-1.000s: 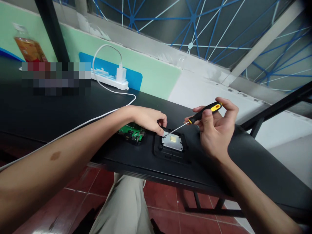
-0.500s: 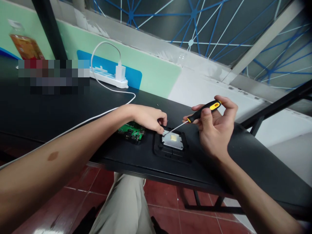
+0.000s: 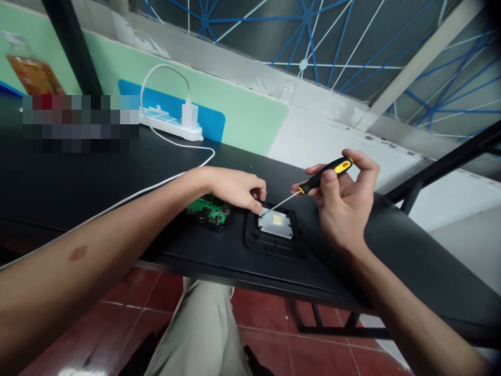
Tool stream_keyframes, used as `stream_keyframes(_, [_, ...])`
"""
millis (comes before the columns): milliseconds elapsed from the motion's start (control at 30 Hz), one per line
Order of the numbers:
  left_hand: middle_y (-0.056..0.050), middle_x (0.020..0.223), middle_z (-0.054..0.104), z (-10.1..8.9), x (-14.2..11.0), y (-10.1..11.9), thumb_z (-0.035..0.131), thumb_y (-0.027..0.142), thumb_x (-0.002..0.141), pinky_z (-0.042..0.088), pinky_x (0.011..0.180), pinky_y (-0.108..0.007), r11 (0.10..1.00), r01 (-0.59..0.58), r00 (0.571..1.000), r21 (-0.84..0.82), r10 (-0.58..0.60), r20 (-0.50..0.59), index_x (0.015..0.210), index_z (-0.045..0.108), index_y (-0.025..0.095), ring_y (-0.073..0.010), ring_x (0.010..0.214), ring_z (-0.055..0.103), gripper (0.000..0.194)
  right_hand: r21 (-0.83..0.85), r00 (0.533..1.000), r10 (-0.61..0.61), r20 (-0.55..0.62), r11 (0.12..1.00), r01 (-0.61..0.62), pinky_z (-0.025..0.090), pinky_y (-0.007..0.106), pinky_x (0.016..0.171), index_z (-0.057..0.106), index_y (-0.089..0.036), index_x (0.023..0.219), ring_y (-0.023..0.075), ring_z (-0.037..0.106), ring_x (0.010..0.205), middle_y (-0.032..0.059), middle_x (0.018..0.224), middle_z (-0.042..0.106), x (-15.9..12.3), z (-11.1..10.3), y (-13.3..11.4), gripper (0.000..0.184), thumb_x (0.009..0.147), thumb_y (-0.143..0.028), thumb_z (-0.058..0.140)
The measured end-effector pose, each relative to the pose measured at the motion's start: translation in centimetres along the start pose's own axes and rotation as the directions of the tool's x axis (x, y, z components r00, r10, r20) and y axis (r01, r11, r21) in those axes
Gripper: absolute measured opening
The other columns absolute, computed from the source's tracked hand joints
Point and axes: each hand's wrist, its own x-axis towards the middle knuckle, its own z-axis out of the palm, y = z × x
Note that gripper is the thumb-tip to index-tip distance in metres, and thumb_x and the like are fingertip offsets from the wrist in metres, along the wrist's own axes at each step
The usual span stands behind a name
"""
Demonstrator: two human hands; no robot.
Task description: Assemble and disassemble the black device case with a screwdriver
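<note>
My right hand (image 3: 346,201) is closed around the black and yellow handle of a screwdriver (image 3: 321,175), with the index finger over the handle's end. Its thin shaft slants down left, and the tip meets the upper left corner of a silver metal plate (image 3: 270,225). A pale yellow square pad sits on that plate, which lies within a black plastic cover (image 3: 250,243) flat on the table. My left hand (image 3: 237,189) is bent at the cover's upper left corner, thumb and fingers gripping there beside the screwdriver tip. Partly under my left wrist lies a green circuit board (image 3: 213,211).
A white power strip (image 3: 168,123) with a plugged-in charger (image 3: 190,115) lies along the wall. Its white cable (image 3: 156,185) runs across the black table (image 3: 235,261) behind my left forearm. A bottle (image 3: 33,73) stands at the far left. A tiny dark piece (image 3: 251,167) lies behind my left hand.
The whole view has shifted slightly. Both hands keep their hold, and the screwdriver tip stays at the same corner of the plate.
</note>
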Motion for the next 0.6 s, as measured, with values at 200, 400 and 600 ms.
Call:
stream_keyframes(200, [-0.010,0.121,0.061,0.27,0.25,-0.19,0.055,0.051,0.082,0.043,0.081,-0.029,1.000,-0.021,1.000,0.013,0.021,-0.023,0.119,0.058,0.016,-0.0218,0.098,0.057,0.051,0.026,1.000,0.022,0.012,0.999,-0.022,0.056,0.026,0.046,0.045,-0.032,0.114,0.0149,0.073,0.063,-0.0015,0.093,0.069,0.00,-0.03,0.04,0.032,0.089,-0.035,0.065])
stream_keyframes(400, [-0.011,0.122,0.060,0.34,0.32,-0.28,0.057,0.050,0.081,0.043,0.081,-0.029,0.999,-0.034,0.999,0.016,0.034,-0.021,0.121,0.057,0.016,-0.0213,0.097,0.057,0.053,0.040,1.000,0.010,0.015,0.999,-0.011,0.057,0.027,0.046,0.046,-0.033,0.114,0.0151,0.072,0.063,-0.0005,0.094,0.069,0.04,-0.12,0.29,0.032,0.089,-0.035,0.065])
stream_keyframes(600, [-0.009,0.120,0.061,0.32,0.24,-0.27,0.055,0.048,0.082,0.043,0.079,-0.028,1.000,-0.022,0.999,0.018,0.022,-0.025,0.120,0.058,0.017,-0.0208,0.095,0.057,0.049,0.050,1.000,0.009,0.018,0.999,-0.009,0.058,0.028,0.048,0.046,-0.032,0.114,0.0148,0.072,0.062,-0.0009,0.093,0.069,0.06,-0.15,0.31,0.032,0.089,-0.035,0.065])
